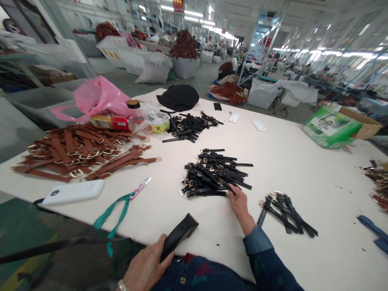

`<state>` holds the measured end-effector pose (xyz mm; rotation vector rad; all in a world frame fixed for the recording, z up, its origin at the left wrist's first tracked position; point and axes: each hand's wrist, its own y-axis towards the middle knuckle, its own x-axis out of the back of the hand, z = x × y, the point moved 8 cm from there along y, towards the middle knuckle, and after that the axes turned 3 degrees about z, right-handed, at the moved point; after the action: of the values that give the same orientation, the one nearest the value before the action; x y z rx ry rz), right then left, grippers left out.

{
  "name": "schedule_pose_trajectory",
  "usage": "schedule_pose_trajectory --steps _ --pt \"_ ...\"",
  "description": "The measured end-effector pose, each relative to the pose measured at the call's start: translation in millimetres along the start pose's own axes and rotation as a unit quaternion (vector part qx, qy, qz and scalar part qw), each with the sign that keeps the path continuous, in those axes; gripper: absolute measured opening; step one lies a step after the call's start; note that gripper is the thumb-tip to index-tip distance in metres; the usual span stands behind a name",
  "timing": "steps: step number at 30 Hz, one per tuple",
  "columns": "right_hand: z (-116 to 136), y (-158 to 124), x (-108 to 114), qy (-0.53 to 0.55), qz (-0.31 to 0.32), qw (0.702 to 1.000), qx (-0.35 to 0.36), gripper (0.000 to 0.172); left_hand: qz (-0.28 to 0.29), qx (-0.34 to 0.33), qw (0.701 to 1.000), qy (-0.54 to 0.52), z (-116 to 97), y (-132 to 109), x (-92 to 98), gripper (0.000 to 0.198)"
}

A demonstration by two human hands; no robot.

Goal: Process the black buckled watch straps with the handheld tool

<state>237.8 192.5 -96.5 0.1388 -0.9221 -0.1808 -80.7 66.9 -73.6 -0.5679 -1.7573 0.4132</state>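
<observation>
My left hand (147, 262) is wrapped round a black handheld tool (179, 234) with a broad, flat end, at the near table edge. The tool's exact kind does not show. My right hand (240, 204) reaches to the near side of a pile of black leather buckle straps (216, 171), its fingers closed on the end of one strap. To the right of that hand, a smaller group of black buckle straps (286, 212) lies fanned out. Another heap of black straps (189, 125) lies farther back.
Brown buckle straps (79, 149) are heaped at left, near a pink bag (101, 97). Small scissors (141, 188) with a green ribbon and a white power bank (74, 192) lie near the front edge. A black cap (178, 98) and a green box (332, 125) stand farther back.
</observation>
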Motion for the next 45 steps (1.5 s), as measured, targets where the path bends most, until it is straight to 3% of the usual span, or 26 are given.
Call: schedule_pose_trajectory --steps 8,11,15,18,21,25,31,37,45 --pt "3.5 -41.3 15.8 0.041 0.011 0.997 -0.061 0.040 0.006 0.003 1.000 -0.016 -4.0 -3.0 8.3 0.040" --pt "24.7 -55.1 3.4 0.088 0.075 0.991 -0.073 0.037 -0.001 0.007 1.000 -0.014 -2.0 -2.4 8.5 0.042" --pt "67.3 -78.1 -26.2 0.127 0.140 0.981 -0.037 0.026 -0.012 0.013 1.000 -0.017 2.4 -1.9 9.5 0.044" --pt "87.4 -87.4 -41.8 0.142 0.150 0.978 -0.017 0.023 -0.025 0.023 0.999 -0.021 5.4 -3.1 14.3 0.044" --pt "98.3 -83.2 -43.3 0.190 0.119 0.975 -0.003 0.022 -0.038 0.023 0.998 -0.033 5.7 -7.1 22.7 0.039" --pt "100.0 -75.4 -40.7 0.245 0.068 0.967 -0.013 0.022 -0.059 0.031 0.997 -0.047 9.0 -15.2 34.4 0.032" --pt "93.5 -91.6 -53.8 0.084 0.159 0.983 0.030 0.020 -0.062 0.040 0.997 -0.036 12.9 -20.0 35.4 0.036" --pt "91.0 -98.0 -48.8 0.024 0.170 0.984 0.042 0.019 -0.025 -0.001 1.000 0.009 -9.8 -10.6 24.8 0.032" --pt "91.2 -100.0 -49.5 0.072 0.127 0.987 0.069 0.010 0.005 -0.028 0.998 0.059 -29.9 8.4 15.1 0.032"
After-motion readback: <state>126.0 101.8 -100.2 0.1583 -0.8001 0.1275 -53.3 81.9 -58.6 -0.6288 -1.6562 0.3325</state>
